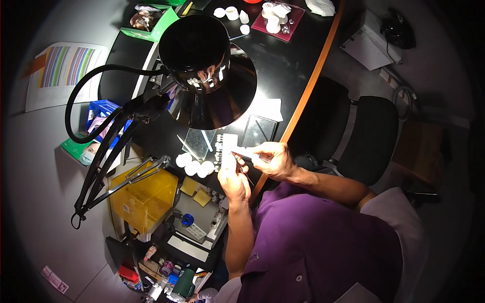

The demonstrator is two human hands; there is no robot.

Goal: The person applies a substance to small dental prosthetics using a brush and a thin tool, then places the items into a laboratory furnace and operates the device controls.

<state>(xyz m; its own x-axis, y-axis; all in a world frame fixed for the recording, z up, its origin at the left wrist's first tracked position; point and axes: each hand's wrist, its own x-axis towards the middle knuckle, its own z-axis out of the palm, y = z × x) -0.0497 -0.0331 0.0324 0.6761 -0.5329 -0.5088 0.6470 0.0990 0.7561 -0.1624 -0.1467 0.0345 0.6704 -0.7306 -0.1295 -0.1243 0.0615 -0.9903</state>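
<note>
Under the lamp's glare, both my hands meet close to the edge of the black table. My right hand (275,160) is closed, pinching a small white piece (244,151) that reaches toward my left hand. My left hand (233,183) is closed too, its fingertips washed out by the light; what it grips cannot be made out. Just beyond the fingers lies a pale card (230,140), with a row of small dark and white pieces (219,151) along its left side. Several round white pieces (194,167) sit left of my left hand.
A black desk lamp (194,55) on a jointed arm hangs over the table. Beyond my hands lie a dark flat tray (260,131) and a glassy plate (198,144) with thin sticks. A yellow clear box (144,199) stands left, a black chair (366,139) right.
</note>
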